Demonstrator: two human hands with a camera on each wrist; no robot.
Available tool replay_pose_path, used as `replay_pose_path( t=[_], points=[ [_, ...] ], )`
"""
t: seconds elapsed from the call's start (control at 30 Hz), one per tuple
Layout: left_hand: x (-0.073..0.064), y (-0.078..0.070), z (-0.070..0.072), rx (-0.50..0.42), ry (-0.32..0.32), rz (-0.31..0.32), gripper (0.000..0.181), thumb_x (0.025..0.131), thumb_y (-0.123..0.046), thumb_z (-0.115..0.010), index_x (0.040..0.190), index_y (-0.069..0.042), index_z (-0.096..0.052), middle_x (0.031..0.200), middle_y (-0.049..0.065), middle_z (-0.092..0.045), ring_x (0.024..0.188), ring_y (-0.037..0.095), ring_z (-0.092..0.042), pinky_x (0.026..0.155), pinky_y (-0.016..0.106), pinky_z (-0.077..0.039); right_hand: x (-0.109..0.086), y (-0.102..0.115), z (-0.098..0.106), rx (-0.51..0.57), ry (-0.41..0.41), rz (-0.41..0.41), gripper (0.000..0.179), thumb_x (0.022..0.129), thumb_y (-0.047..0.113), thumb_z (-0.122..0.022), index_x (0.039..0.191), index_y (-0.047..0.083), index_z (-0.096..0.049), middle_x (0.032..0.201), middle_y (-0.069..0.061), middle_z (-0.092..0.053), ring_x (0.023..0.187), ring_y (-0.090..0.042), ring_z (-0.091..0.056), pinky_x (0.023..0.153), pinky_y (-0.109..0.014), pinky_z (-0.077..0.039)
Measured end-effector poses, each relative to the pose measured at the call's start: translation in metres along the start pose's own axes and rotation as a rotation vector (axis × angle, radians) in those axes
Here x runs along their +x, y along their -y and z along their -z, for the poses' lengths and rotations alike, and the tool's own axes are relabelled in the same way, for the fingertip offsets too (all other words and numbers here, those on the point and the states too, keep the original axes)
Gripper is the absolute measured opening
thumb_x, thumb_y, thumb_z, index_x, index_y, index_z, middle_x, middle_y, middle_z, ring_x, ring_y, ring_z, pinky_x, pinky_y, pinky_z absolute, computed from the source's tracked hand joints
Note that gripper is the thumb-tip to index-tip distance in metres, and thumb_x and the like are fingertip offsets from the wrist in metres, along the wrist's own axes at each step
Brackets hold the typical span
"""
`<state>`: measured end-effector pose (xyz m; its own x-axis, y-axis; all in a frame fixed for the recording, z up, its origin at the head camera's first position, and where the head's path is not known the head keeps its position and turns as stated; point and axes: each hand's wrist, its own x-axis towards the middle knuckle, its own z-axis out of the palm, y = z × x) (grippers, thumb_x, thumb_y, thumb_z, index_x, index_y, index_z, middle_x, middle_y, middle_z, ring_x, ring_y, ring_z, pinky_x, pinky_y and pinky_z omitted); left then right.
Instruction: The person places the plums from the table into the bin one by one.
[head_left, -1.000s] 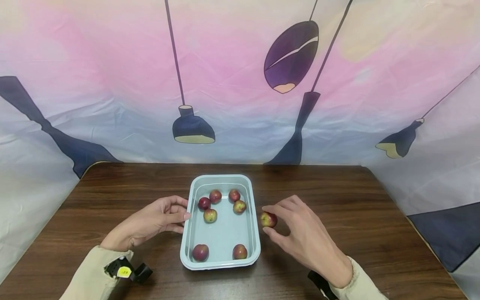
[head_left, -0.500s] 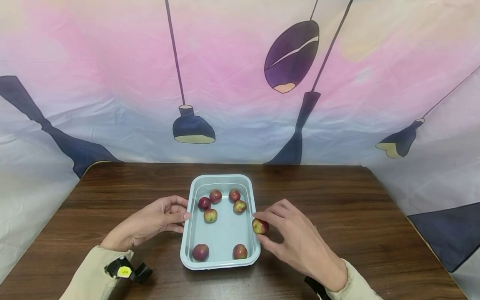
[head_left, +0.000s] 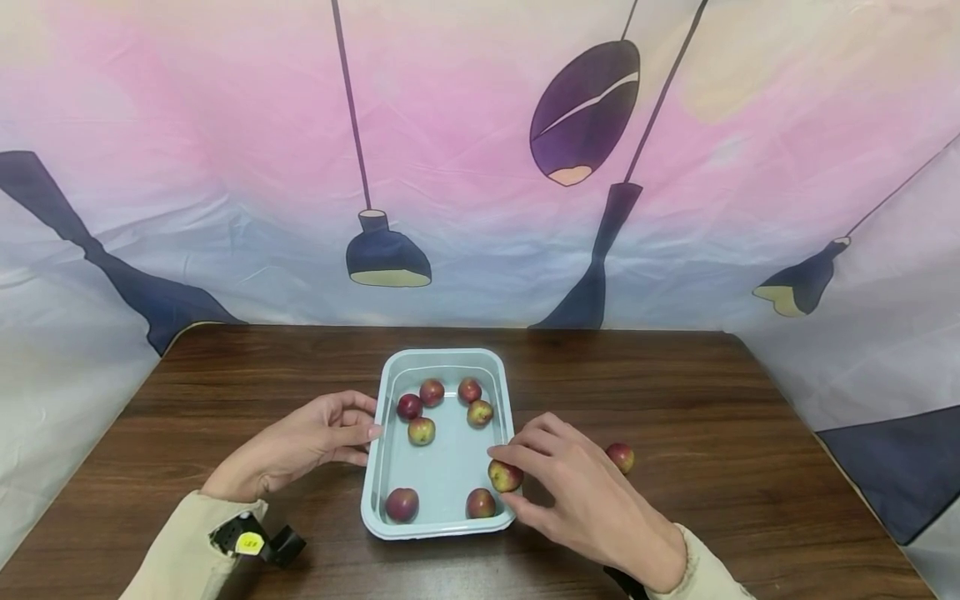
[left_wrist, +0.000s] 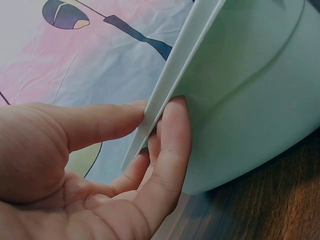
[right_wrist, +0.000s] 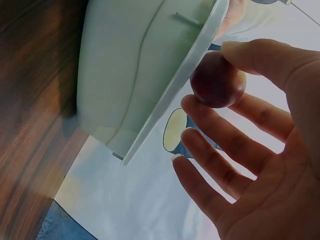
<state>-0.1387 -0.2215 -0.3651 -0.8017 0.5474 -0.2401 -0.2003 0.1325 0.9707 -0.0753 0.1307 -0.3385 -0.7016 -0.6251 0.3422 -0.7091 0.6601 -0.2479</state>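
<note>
A pale blue-green plastic tray (head_left: 442, 475) stands on the table with several small red and yellow plums inside, some at the far end and two near the front corners. My left hand (head_left: 322, 433) pinches its left rim, thumb above and fingers beneath, as the left wrist view (left_wrist: 125, 165) shows. Between the thumb and fingertips of my right hand (head_left: 577, 492) is a red-yellow plum (head_left: 505, 476), held over the tray's right rim. In the right wrist view that plum (right_wrist: 217, 80) looks dark red, and the other fingers are spread.
Another red plum (head_left: 620, 457) lies on the brown wooden table (head_left: 697, 417), just beyond the right hand. A printed cloth (head_left: 480, 167) with lamp shapes hangs behind the table. A black strap device (head_left: 255, 539) sits on the left wrist.
My right hand has moved left and nearer to the front, bringing its plum from beside the tray to over the rim. A plum on the table behind it has come into sight. The left hand stays put.
</note>
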Motion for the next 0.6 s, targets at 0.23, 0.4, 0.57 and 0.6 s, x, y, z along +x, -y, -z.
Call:
replay_pose_path(
  t=[0.23, 0.4, 0.57, 0.6],
  points=[
    [0.0002, -0.0009, -0.0004, 0.003, -0.005, 0.004, 0.06, 0.101, -0.016, -0.065, 0.139, 0.016, -0.032, 0.107, 0.008, -0.071, 0.103, 0.015, -0.071, 0.092, 0.036, -0.064, -0.0008, -0.0003, -0.003, 0.003, 0.012, 0.069, 0.032, 0.088, 0.034, -0.08, 0.119, 0.028, -0.072, 0.109, 0.019, -0.066, 0.103, -0.001, -0.053, 0.087, -0.022, -0.054],
    [0.0001, -0.0008, -0.0004, 0.002, -0.004, 0.007, 0.059, 0.101, -0.016, -0.065, 0.139, 0.016, -0.032, 0.107, 0.008, -0.072, 0.104, 0.016, -0.071, 0.092, 0.036, -0.063, -0.0014, -0.0003, -0.0036, 0.0, 0.022, 0.072, 0.03, 0.089, 0.035, -0.079, 0.118, 0.028, -0.072, 0.109, 0.019, -0.065, 0.103, -0.001, -0.052, 0.088, -0.021, -0.054],
    [0.0004, -0.0005, -0.0004, 0.003, -0.006, 0.008, 0.059, 0.101, -0.016, -0.065, 0.139, 0.016, -0.032, 0.107, 0.008, -0.072, 0.104, 0.017, -0.072, 0.092, 0.036, -0.063, -0.0018, -0.0008, -0.0021, -0.009, 0.036, 0.059, 0.032, 0.09, 0.035, -0.079, 0.12, 0.027, -0.072, 0.109, 0.017, -0.067, 0.104, -0.001, -0.053, 0.088, -0.023, -0.055],
    [0.0004, -0.0004, -0.0005, 0.004, -0.006, 0.007, 0.059, 0.101, -0.016, -0.065, 0.139, 0.016, -0.032, 0.108, 0.009, -0.072, 0.104, 0.017, -0.071, 0.092, 0.036, -0.063, -0.0017, -0.001, -0.0018, -0.011, 0.039, 0.058, 0.032, 0.09, 0.035, -0.078, 0.12, 0.027, -0.072, 0.109, 0.016, -0.067, 0.104, -0.002, -0.053, 0.088, -0.023, -0.055]
  ],
)
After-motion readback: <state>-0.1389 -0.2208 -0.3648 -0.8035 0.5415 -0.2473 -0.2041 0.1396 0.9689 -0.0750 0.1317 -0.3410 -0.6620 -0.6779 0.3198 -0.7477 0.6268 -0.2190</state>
